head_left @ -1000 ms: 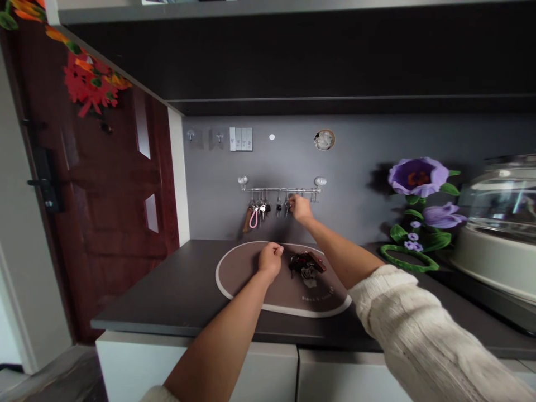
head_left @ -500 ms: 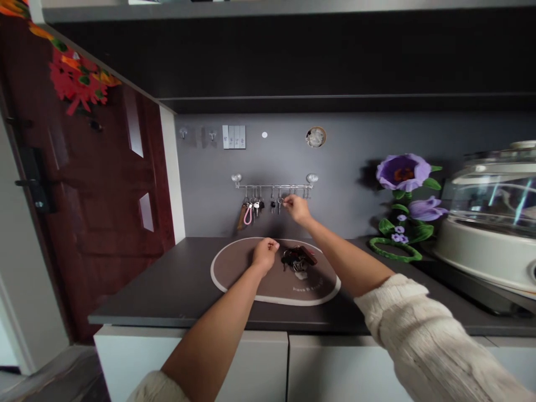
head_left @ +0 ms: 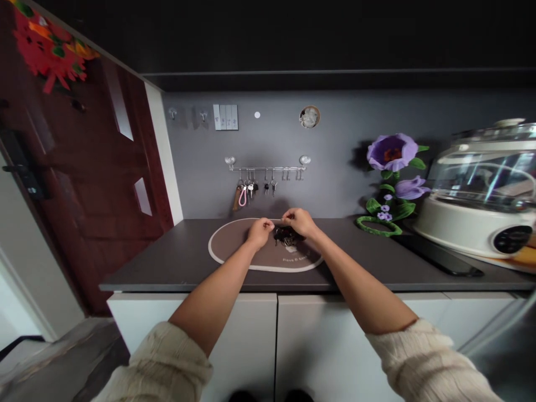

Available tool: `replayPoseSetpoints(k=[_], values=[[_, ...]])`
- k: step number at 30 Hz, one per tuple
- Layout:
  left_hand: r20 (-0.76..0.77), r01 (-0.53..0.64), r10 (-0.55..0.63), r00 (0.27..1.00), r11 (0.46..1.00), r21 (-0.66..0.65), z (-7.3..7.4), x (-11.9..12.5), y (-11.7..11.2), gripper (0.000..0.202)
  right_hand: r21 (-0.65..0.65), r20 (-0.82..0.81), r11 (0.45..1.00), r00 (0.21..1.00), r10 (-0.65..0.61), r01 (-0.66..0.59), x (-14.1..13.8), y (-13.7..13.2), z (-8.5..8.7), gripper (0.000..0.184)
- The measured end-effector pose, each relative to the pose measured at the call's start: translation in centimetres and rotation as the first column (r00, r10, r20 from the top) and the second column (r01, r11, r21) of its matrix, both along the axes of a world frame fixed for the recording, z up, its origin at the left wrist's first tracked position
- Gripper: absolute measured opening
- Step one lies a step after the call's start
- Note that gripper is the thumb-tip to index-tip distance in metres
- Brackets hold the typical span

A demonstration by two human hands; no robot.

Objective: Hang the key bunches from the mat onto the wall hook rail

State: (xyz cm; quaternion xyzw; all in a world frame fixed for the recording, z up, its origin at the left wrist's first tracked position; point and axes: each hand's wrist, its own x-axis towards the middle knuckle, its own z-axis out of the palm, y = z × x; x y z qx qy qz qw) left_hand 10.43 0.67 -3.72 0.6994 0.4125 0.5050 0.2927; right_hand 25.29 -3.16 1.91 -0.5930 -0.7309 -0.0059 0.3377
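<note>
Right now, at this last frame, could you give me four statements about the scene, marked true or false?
1. A pink loop strap hangs below the hook rail. True.
2. The key pile lies on the brown mat. True.
3. The right hand is touching the hook rail. False: it is lower, at the key pile.
4. The purple flower ornament stands left of the mat. False: it stands to the right.

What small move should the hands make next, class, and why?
Perhaps lower the right hand and pinch one of the keys on the mat: it appears right by them, and other keys hang on the rack above. Whether it holds anything is unclear.
</note>
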Motion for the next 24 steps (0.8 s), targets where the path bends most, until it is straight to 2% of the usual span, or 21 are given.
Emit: replayPoseSetpoints(k=[5,11,20,24], values=[[-0.078,0.020,-0.017,0.997,0.999,0.046,0.1,-0.2,-0.1,0.005,-0.022,0.222,0.999,0.974,-0.042,0.048,0.8,-0.4,-1.8,0.014],[-0.136,0.017,-0.006,0.991,0.997,0.078,0.3,-0.3,-0.5,0.006,-0.002,0.384,0.994,0.918,-0.100,0.109,0.4,-0.8,-1.9,0.018],[-0.173,0.030,-0.017,0.985,0.997,0.075,0.6,-0.3,-0.8,0.007,-0.117,0.352,0.958,0.913,-0.205,0.260,-0.8,-1.5,-1.2,0.023],[-0.182,0.035,-0.019,0.983,0.996,0.085,0.6,-0.3,-0.7,0.007,-0.108,0.337,0.950,0.910,-0.243,0.293,-1.2,-1.0,-1.4,0.021]])
